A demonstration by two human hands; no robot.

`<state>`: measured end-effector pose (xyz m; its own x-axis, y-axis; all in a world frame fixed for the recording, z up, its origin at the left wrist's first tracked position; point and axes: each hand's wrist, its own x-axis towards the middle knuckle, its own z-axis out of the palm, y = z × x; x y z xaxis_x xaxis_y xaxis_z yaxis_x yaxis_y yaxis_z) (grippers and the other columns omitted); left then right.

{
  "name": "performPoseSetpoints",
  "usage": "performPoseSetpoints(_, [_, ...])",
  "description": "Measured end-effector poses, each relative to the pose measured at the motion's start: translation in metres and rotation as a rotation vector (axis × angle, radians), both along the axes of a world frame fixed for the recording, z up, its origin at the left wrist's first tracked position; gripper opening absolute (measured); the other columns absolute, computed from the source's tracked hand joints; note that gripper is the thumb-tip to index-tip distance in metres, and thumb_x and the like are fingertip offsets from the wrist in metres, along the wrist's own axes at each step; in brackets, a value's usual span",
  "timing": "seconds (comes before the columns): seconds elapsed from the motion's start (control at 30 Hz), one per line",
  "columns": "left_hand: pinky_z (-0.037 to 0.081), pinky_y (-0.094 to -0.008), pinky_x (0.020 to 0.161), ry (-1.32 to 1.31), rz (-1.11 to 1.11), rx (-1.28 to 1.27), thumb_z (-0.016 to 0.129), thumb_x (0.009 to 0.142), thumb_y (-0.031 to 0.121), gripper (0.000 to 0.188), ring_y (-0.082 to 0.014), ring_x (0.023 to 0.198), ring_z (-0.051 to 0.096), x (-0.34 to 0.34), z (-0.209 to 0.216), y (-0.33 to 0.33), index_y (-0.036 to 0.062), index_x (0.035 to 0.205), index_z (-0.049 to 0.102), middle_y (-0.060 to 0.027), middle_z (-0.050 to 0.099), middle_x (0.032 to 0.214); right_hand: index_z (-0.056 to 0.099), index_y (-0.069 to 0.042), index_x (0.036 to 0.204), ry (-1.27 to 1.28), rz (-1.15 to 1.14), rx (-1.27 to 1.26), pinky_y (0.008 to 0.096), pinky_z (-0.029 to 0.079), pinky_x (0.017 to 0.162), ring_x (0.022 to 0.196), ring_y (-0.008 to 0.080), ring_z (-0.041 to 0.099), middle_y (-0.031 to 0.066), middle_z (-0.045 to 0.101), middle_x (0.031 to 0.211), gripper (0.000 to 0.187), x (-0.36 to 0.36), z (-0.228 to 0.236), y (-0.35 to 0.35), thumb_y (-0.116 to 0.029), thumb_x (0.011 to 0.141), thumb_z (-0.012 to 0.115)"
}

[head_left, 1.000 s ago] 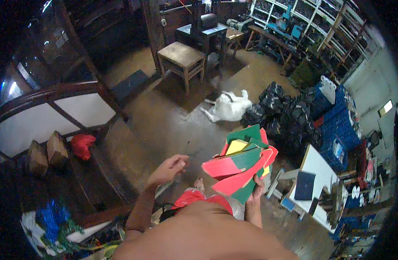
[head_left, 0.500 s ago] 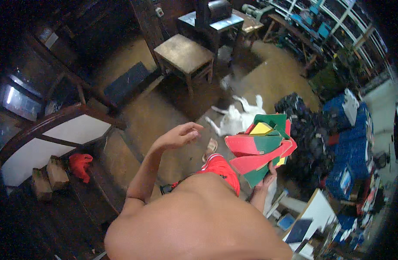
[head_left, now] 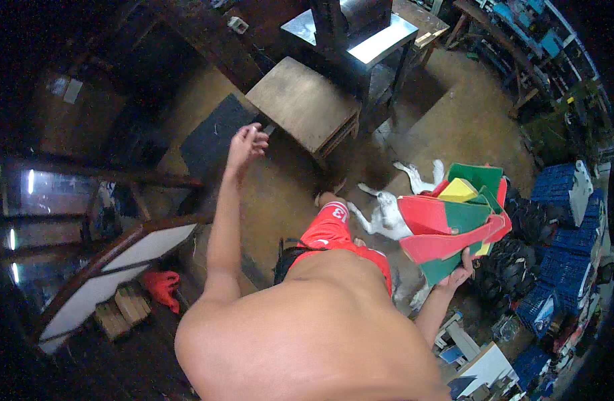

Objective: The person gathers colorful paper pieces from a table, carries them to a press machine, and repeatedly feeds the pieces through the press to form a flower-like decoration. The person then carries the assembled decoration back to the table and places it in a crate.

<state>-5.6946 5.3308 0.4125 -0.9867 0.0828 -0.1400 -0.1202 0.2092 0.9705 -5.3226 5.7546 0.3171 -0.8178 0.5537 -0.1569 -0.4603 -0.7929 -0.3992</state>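
Note:
My right hand [head_left: 458, 270] grips a loose bundle of flat red, green and yellow pieces [head_left: 424, 215] at its lower edge. The pieces fan out unevenly, with red and green ones on top and a yellow one [head_left: 458, 190] toward the far side. What they are made of I cannot tell. My left hand [head_left: 247, 146] is raised in the air, its fingers loosely bent and apart with nothing in them. In the picture it appears beside the near left corner of a low wooden table [head_left: 300, 100].
A white dog [head_left: 387, 217] lies on the floor just beyond my legs, partly behind the bundle. Blue crates [head_left: 564, 267] and black bags [head_left: 501, 274] crowd the right side. At left are a wood-framed white panel [head_left: 146, 250], a red bag [head_left: 163, 289] and wooden blocks [head_left: 123, 311].
My left hand has swung forward and to the left, its arm straightening. The bundle in my right hand sits further right in view. The low table looks closer.

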Motion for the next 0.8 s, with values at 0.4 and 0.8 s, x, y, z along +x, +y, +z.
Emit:
performPoseSetpoints(0.4, [0.049,-0.0273,0.046,0.163,0.520,-0.387,0.054,0.093,0.030,0.036,-0.0152,0.060,0.065,-0.695,-0.024,-0.004,-0.0004,0.112,0.053,-0.0122,0.069,0.082,0.043,-0.008,0.135,-0.264,-0.298,-0.543,0.0530,0.038,0.100,0.117,0.0311,0.051,0.0129,0.055,0.127,0.054,-0.311,0.022,-0.020,-0.019,0.085,0.061])
performPoseSetpoints(0.8, [0.047,-0.0499,0.070,0.460,1.057,-0.765,0.063,0.084,0.044,0.038,-0.0360,0.078,0.065,-0.744,-0.032,0.019,0.0058,0.080,0.063,-0.0151,0.068,0.076,0.046,-0.001,0.129,-0.394,-0.256,-0.183,0.0489,0.044,0.096,0.110,0.0312,0.056,0.0153,0.058,0.121,0.047,-0.436,0.087,-0.007,-0.017,0.086,0.056])
